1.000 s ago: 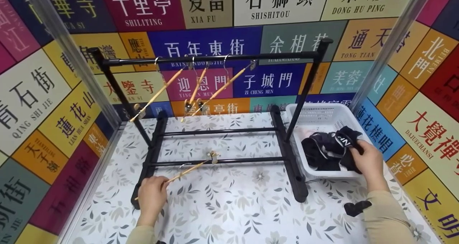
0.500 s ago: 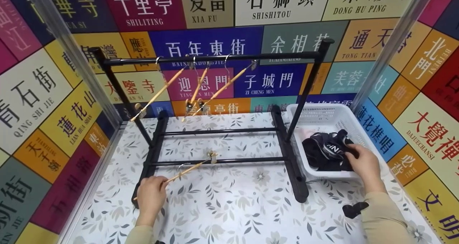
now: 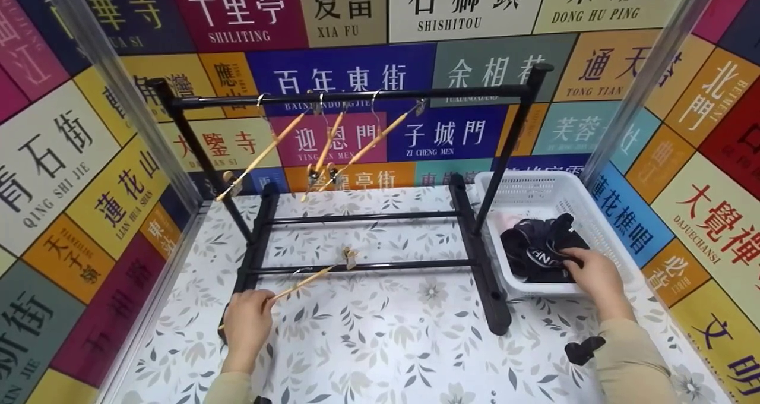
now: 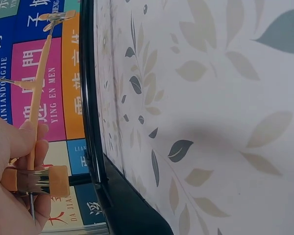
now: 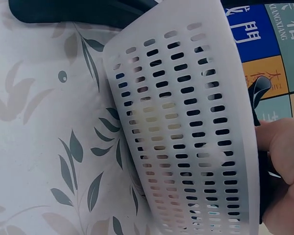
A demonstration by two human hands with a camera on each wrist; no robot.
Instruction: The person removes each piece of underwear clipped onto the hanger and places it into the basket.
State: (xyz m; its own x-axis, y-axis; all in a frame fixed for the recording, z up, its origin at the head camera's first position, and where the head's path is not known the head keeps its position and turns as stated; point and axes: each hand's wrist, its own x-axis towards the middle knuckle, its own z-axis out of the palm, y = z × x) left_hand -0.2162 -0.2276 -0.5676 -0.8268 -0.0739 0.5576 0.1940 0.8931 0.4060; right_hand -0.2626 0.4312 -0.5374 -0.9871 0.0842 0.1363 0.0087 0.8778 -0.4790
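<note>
In the head view, my left hand (image 3: 246,327) grips one end of a wooden clip hanger (image 3: 306,282) at the left, low in front of the black rack. Up close in the left wrist view, thumb and fingers hold the hanger's bar beside one clip (image 4: 58,181); the other clip (image 4: 59,17) sits at the far end. On the right, my right hand (image 3: 597,279) pinches the edge of a dark garment (image 3: 525,234) with white lettering, bunched inside the white basket (image 3: 522,287). The basket's slotted wall hides most of that garment in the right wrist view.
A black garment rack (image 3: 362,98) spans the middle, its feet on the leaf-patterned tabletop (image 3: 380,338). Several wooden clip hangers (image 3: 261,156) hang from its top rail. The basket stands against the rack's right foot (image 3: 496,306). Sign-printed walls enclose the table.
My right hand has moved a little left, pulling the garment's edge with it; the lettering has shifted left and lower. My left hand and its hanger have drifted slightly left.
</note>
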